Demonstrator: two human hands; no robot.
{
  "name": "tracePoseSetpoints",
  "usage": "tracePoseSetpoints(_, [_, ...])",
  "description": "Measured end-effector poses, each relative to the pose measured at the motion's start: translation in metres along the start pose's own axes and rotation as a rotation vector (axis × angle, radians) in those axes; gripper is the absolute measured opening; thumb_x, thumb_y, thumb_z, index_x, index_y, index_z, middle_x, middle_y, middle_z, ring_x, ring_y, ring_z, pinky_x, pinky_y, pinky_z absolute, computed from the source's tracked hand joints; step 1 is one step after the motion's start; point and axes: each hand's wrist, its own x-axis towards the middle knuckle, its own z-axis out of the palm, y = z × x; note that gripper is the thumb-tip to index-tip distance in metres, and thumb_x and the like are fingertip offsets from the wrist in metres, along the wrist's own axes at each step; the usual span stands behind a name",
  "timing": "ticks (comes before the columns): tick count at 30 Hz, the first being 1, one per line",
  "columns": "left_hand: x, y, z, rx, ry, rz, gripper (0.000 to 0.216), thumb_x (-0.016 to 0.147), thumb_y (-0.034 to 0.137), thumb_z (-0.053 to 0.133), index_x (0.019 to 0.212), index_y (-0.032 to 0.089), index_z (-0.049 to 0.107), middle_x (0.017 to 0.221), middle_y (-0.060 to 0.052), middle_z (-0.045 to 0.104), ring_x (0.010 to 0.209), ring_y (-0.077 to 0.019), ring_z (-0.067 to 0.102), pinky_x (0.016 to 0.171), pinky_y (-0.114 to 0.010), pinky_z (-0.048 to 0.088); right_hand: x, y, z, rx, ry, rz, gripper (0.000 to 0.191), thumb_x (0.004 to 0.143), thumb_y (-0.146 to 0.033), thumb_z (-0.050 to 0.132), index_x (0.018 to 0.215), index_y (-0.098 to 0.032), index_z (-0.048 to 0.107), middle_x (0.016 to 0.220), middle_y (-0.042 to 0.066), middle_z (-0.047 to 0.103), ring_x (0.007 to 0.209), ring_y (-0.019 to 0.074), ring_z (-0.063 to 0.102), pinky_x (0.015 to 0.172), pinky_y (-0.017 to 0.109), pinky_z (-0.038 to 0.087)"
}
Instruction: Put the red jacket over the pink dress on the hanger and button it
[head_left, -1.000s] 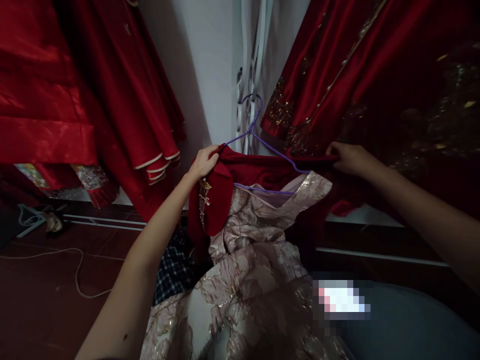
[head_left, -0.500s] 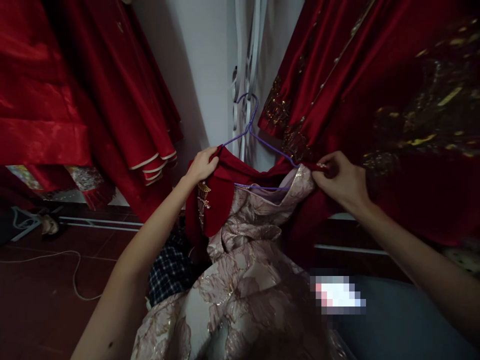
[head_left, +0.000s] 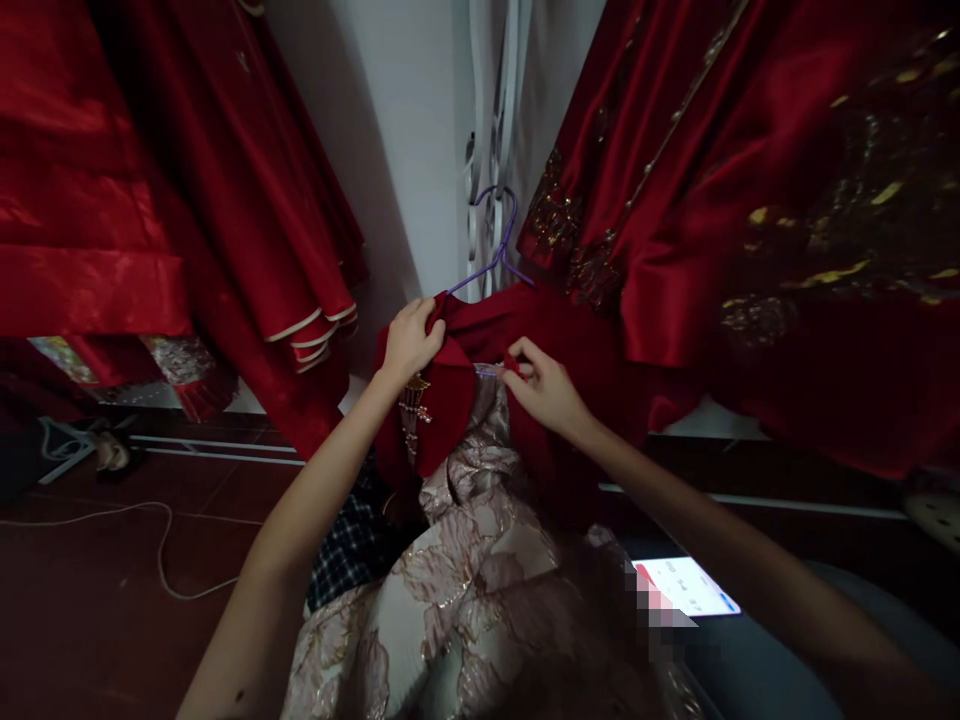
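Note:
A pale pink and cream floral dress (head_left: 450,560) hangs on a purple hanger (head_left: 501,255). Over its shoulders lies a red jacket (head_left: 555,320), with a gold tassel brooch (head_left: 412,405) on its left-hand front. My left hand (head_left: 411,345) is closed on the jacket at its left shoulder, close to the hanger's arm. Near the middle of the neckline, my right hand (head_left: 551,385) pinches the edge of the jacket's other front. That front now covers the right side of the dress top.
Red garments (head_left: 300,200) hang at the left, and gold-embroidered red garments (head_left: 697,180) at the right. A white metal rack (head_left: 495,100) stands behind the hanger. A lit phone (head_left: 694,585) lies lower right. A white cable (head_left: 161,550) crosses the floor.
My right hand has moved left and inward, drawing the jacket's right front over the dress shoulder and the hanger's right arm. My left hand stays at the left shoulder.

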Motion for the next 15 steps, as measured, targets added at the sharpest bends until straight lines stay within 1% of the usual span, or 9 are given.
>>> tracePoseSetpoints(2, [-0.001, 0.003, -0.003, -0.006, 0.020, -0.039, 0.004, 0.077, 0.021, 0.050, 0.079, 0.020, 0.046, 0.075, -0.004, 0.053, 0.075, -0.0199, 0.054, 0.072, -0.032, 0.041, -0.003, -0.006, -0.005, -0.120, 0.080, -0.043, 0.014, 0.071, -0.027, 0.053, 0.070, -0.022, 0.039, 0.057, -0.005, 0.040, 0.050, 0.0091, 0.039, 0.052, 0.021, 0.034])
tracePoseSetpoints(4, [-0.004, 0.008, -0.006, -0.018, 0.045, -0.077, 0.011, 0.075, 0.020, 0.052, 0.084, 0.019, 0.046, 0.078, -0.004, 0.053, 0.075, -0.0194, 0.054, 0.072, -0.032, 0.042, -0.001, 0.001, -0.014, -0.173, 0.179, -0.026, 0.015, 0.068, -0.024, 0.054, 0.069, -0.022, 0.039, 0.059, -0.004, 0.042, 0.053, 0.0106, 0.042, 0.055, 0.022, 0.037])
tracePoseSetpoints(6, [-0.009, 0.014, -0.008, -0.017, 0.069, -0.091, 0.018, 0.074, 0.019, 0.053, 0.090, 0.019, 0.045, 0.090, -0.006, 0.054, 0.083, -0.0206, 0.054, 0.077, -0.034, 0.042, 0.003, 0.017, -0.022, -0.126, 0.246, 0.027, 0.017, 0.066, -0.024, 0.054, 0.075, -0.023, 0.040, 0.062, -0.004, 0.046, 0.055, 0.0119, 0.046, 0.056, 0.023, 0.039])
tracePoseSetpoints(8, [-0.017, 0.021, -0.009, 0.020, 0.085, -0.102, 0.019, 0.075, 0.020, 0.055, 0.092, 0.018, 0.046, 0.104, -0.011, 0.051, 0.098, -0.0247, 0.050, 0.084, -0.038, 0.041, 0.008, 0.034, -0.024, -0.034, 0.283, 0.063, 0.021, 0.065, -0.024, 0.053, 0.083, -0.023, 0.041, 0.068, -0.003, 0.051, 0.059, 0.0128, 0.050, 0.056, 0.024, 0.040])
tracePoseSetpoints(10, [-0.025, 0.027, -0.008, 0.086, 0.078, -0.138, 0.019, 0.075, 0.025, 0.057, 0.090, 0.017, 0.049, 0.114, -0.016, 0.045, 0.108, -0.0306, 0.044, 0.089, -0.043, 0.037, 0.011, 0.047, -0.022, 0.059, 0.258, 0.073, 0.022, 0.065, -0.023, 0.052, 0.084, -0.023, 0.042, 0.072, -0.002, 0.053, 0.061, 0.0128, 0.052, 0.057, 0.024, 0.041])
tracePoseSetpoints(12, [-0.034, 0.033, -0.004, 0.146, 0.052, -0.189, 0.022, 0.075, 0.028, 0.058, 0.092, 0.016, 0.051, 0.115, -0.018, 0.042, 0.110, -0.0346, 0.041, 0.088, -0.047, 0.036, 0.013, 0.054, -0.017, 0.153, 0.179, 0.124, 0.018, 0.066, -0.023, 0.051, 0.082, -0.022, 0.044, 0.069, -0.002, 0.053, 0.061, 0.0125, 0.052, 0.056, 0.023, 0.040])
tracePoseSetpoints(13, [-0.037, 0.036, -0.001, 0.167, 0.043, -0.209, 0.024, 0.075, 0.029, 0.058, 0.094, 0.017, 0.051, 0.114, -0.018, 0.042, 0.109, -0.0353, 0.041, 0.086, -0.047, 0.036, 0.014, 0.055, -0.013, 0.196, 0.152, 0.171, 0.015, 0.066, -0.024, 0.051, 0.080, -0.022, 0.045, 0.067, -0.003, 0.053, 0.060, 0.0123, 0.052, 0.055, 0.023, 0.040])
tracePoseSetpoints(15, [-0.043, 0.044, 0.004, 0.185, 0.032, -0.220, 0.024, 0.077, 0.031, 0.056, 0.097, 0.017, 0.052, 0.111, -0.017, 0.044, 0.105, -0.0345, 0.043, 0.084, -0.046, 0.037, 0.016, 0.055, -0.006, 0.254, 0.171, 0.262, 0.012, 0.067, -0.026, 0.050, 0.077, -0.021, 0.046, 0.064, -0.003, 0.052, 0.058, 0.0123, 0.051, 0.054, 0.023, 0.040])
